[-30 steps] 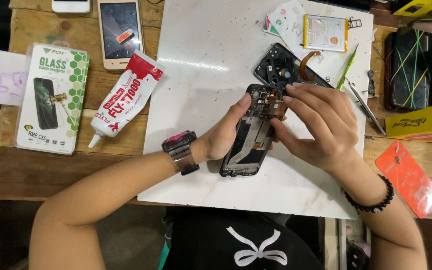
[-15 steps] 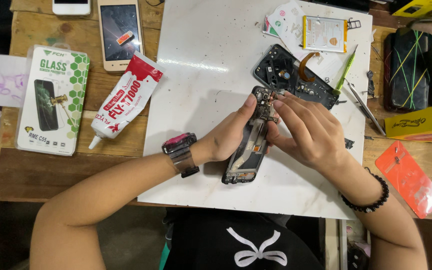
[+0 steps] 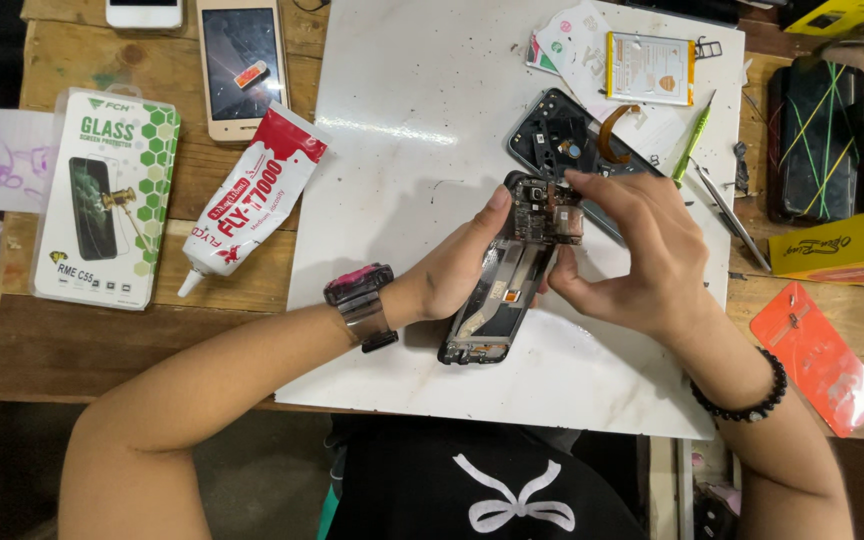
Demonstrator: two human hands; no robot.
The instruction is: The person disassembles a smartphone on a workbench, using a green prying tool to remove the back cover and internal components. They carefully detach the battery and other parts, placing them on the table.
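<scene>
An opened black phone frame (image 3: 500, 290) with its circuit board exposed is tilted up over the white work board (image 3: 402, 150). My left hand (image 3: 447, 270) grips its left side, thumb near the top corner. My right hand (image 3: 627, 255) holds its right side, with fingertips pinching the small board part (image 3: 552, 212) at the frame's top end. A black back cover (image 3: 562, 140) with an orange flex cable lies just behind my right hand.
A glue tube (image 3: 252, 195) and a screen protector box (image 3: 102, 195) lie left on the wooden table. A phone (image 3: 240, 62) is at top left, a battery (image 3: 649, 68) at the top, green pry tool (image 3: 694, 140) and tweezers (image 3: 730, 212) right, a yellow box (image 3: 837, 247), an orange packet (image 3: 820, 355).
The phone frame was lifted on edge half a second ago and has since turned back toward the camera. My right fingers have shifted to the board part at its top.
</scene>
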